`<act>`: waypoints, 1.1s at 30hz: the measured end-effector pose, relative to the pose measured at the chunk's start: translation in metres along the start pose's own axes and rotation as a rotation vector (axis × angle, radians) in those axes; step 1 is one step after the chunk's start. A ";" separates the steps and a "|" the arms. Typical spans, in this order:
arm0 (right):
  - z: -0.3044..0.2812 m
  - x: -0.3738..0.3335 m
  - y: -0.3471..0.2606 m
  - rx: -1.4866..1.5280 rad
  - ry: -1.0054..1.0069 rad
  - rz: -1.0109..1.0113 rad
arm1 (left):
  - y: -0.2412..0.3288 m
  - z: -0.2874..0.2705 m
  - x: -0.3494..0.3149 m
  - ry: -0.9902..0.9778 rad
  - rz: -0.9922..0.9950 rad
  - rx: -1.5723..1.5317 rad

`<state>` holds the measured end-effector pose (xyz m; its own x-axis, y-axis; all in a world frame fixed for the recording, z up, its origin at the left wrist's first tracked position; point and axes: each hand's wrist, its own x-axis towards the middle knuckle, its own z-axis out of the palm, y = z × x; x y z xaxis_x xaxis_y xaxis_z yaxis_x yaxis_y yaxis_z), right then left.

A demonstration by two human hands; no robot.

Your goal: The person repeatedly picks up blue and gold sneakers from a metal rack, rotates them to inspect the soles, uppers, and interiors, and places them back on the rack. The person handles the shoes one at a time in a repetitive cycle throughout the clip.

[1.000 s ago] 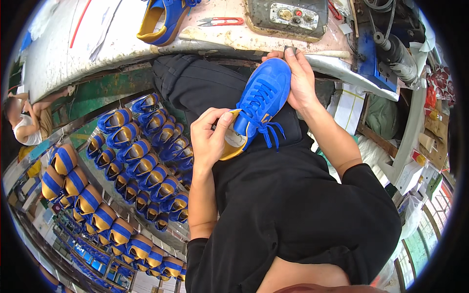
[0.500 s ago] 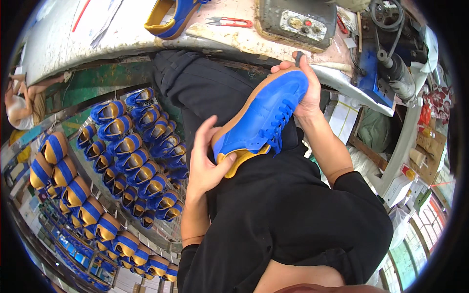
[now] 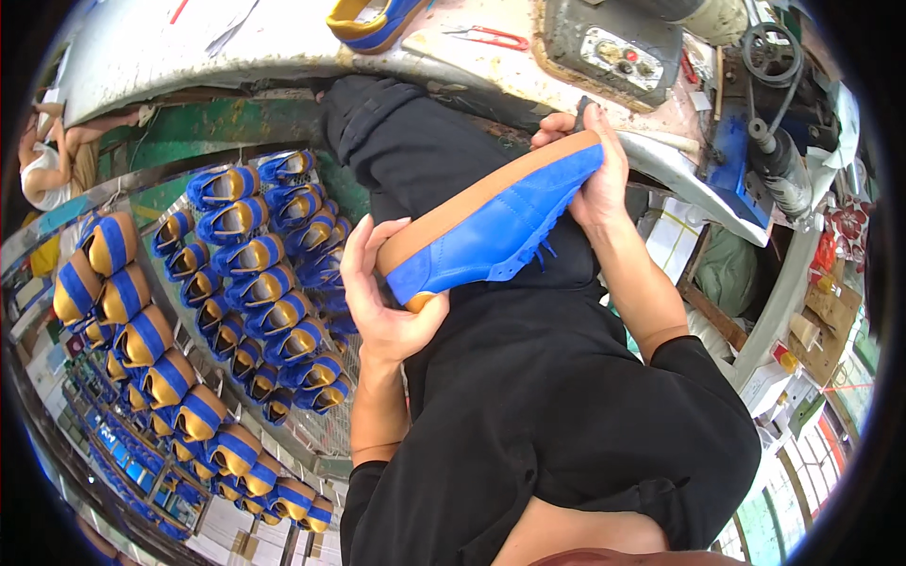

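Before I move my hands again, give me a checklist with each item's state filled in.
1. Grip on the shoe: ok. The left hand is at the heel, the right hand at the toe.
2. Underside of the sole in sight: not ok. Only its brown edge shows.
3. Inside of the shoe in sight: not ok. The opening is turned away from view.
4. Laces tied: cannot tell. They are mostly hidden.
5. Snips clear of both hands: ok. They lie on the table.
6. Second shoe apart from the held one: ok. It is on the table.
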<state>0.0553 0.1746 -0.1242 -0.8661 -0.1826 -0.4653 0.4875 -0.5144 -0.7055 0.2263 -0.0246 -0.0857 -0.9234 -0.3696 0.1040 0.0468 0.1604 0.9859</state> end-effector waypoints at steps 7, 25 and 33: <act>0.004 -0.002 0.006 -0.089 0.015 -0.026 | 0.003 -0.009 0.004 0.010 -0.095 -0.056; 0.025 0.006 0.050 -0.401 -0.363 0.045 | -0.159 -0.115 -0.090 0.638 -0.876 -1.208; 0.018 0.009 0.064 -0.464 -0.316 0.003 | -0.275 -0.118 -0.199 1.152 -1.017 -1.360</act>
<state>0.0770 0.1250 -0.1643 -0.8206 -0.4626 -0.3356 0.4259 -0.1034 -0.8988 0.4425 -0.1032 -0.3624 -0.2057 -0.2397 -0.9488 0.4760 -0.8717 0.1170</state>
